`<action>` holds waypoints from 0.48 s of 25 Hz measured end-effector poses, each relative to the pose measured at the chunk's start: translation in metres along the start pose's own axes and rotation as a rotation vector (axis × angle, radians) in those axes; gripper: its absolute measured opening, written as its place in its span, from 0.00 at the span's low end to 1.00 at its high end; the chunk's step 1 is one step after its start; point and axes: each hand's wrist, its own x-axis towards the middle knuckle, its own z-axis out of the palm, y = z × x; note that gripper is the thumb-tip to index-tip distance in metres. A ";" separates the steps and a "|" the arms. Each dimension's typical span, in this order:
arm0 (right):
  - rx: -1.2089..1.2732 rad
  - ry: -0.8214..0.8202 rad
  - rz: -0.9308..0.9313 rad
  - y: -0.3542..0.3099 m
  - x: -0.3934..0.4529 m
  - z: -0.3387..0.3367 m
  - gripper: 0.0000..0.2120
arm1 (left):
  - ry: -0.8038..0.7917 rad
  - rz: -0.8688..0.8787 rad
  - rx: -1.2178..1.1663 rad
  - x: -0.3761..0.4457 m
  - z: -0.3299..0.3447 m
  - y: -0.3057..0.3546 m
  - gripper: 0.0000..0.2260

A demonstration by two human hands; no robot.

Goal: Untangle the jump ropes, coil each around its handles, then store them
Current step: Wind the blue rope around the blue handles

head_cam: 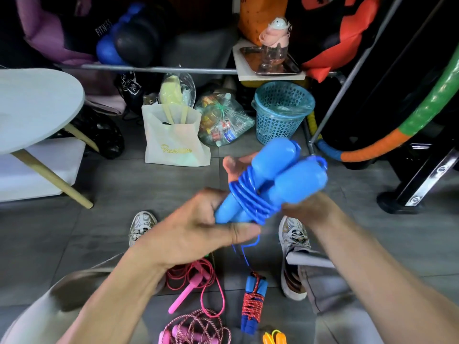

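A blue jump rope (pixel 270 180) with two thick blue handles is held up in front of me, its blue cord wound several times around both handles. My left hand (pixel 196 227) grips the handles' lower ends, thumb across the front. My right hand (pixel 308 207), blurred, holds the bundle at its right side by the coils. A short loose end of blue cord (pixel 244 252) hangs below. On the floor between my feet lie a loose pink rope (pixel 188 289), a pink braided rope (pixel 198 328), a coiled red-and-blue rope (pixel 253 301) and orange handles (pixel 275 337).
A round white table (pixel 37 108) stands at the left. Ahead on the grey tile floor are a white shopping bag (pixel 173 140), a clear bag of bottles (pixel 223 120) and a teal mesh basket (pixel 280 112). A striped hoop (pixel 397 140) and a black stand base (pixel 397 202) are at the right.
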 end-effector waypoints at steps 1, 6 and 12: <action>0.163 -0.047 0.045 0.003 0.000 0.001 0.13 | 0.097 0.010 -0.042 0.000 -0.001 -0.002 0.11; 0.434 -0.044 0.200 0.002 0.011 0.011 0.10 | 0.436 0.059 -0.078 0.002 0.007 -0.012 0.14; 0.039 -0.123 0.137 -0.001 0.009 0.017 0.14 | 0.596 -0.004 0.084 0.006 -0.002 -0.020 0.17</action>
